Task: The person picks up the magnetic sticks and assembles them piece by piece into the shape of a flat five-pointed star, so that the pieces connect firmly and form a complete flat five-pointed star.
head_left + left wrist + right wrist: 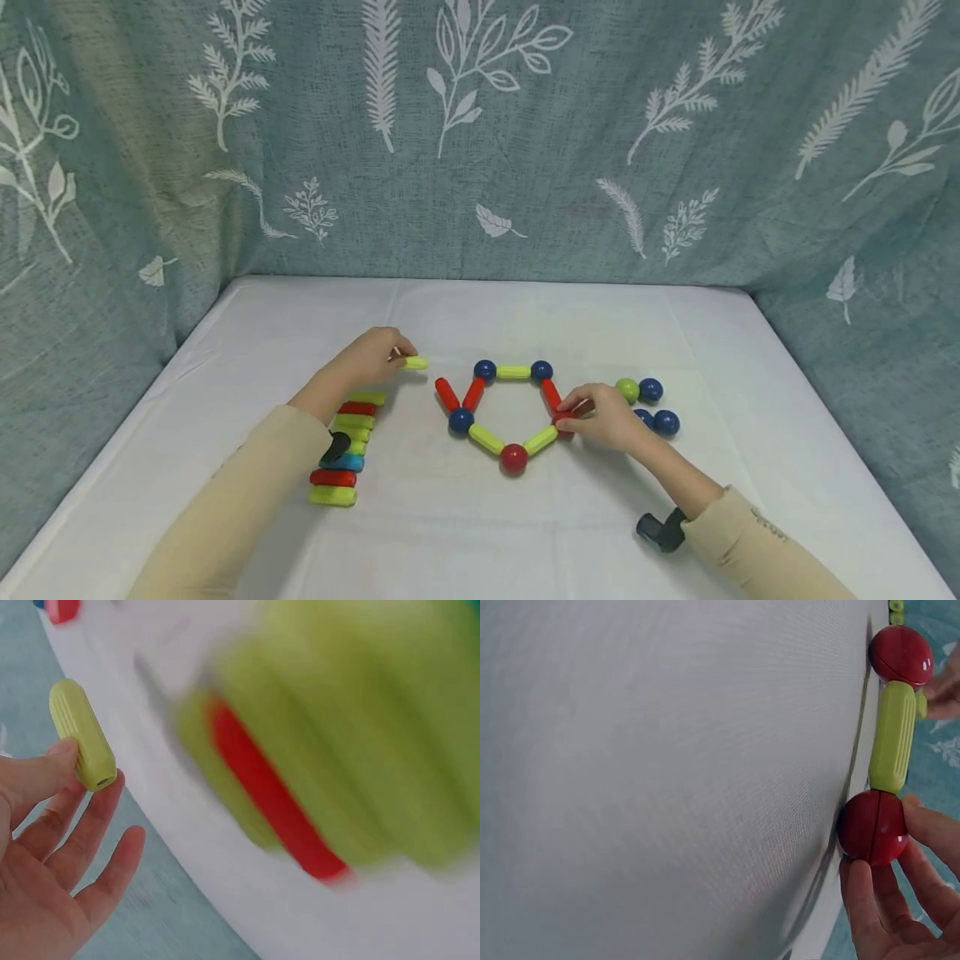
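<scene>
My left hand (372, 357) pinches a yellow-green rod (84, 735) between thumb and fingers, held above the table left of a ring of rods and balls. With its fingertips, my right hand (606, 417) grips a red ball (874, 827) at the ring's right corner. A yellow-green rod (892, 736) joins that ball to another red ball (513, 459) at the near corner. Blue balls (485, 371) form the other corners, with red and yellow-green rods between them. From the left blue ball (461, 421), an extra red rod (446, 394) points outward and away.
Left of the ring, under the left forearm, lies a column of yellow-green, red and blue rods (333, 496). To the right, past the right hand, sit a green ball (627, 389) and several blue balls (666, 422). A patterned curtain (480, 208) hangs behind the white table (450, 533).
</scene>
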